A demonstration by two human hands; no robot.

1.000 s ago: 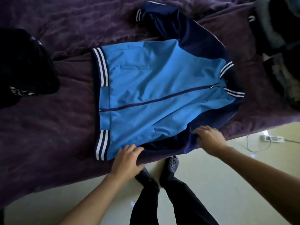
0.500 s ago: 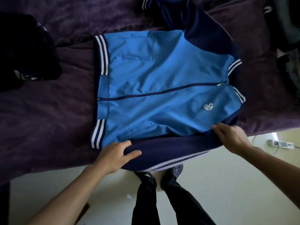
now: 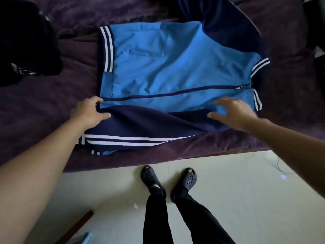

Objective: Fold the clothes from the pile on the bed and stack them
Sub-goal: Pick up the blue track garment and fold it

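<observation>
A blue zip-up track jacket (image 3: 168,64) with navy sleeves and white stripes lies flat on the purple bedspread (image 3: 44,120). Its near navy sleeve (image 3: 149,124) is folded up over the lower front, just below the zip. My left hand (image 3: 88,112) grips the folded edge at the hem end, thumb on the navy cloth. My right hand (image 3: 232,111) hovers with spread fingers over the sleeve near the collar, slightly blurred. The far sleeve (image 3: 228,23) lies unfolded at the top right.
A dark folded garment (image 3: 26,41) sits at the left of the bed. More dark clothes (image 3: 316,32) are piled at the right edge. The bed's front edge runs just above my feet in dark clogs (image 3: 168,180) on the pale floor.
Both hands lifted the near sleeve and side from the bed edge and laid it over the jacket front. My right hand has let go and now spreads above the cloth.
</observation>
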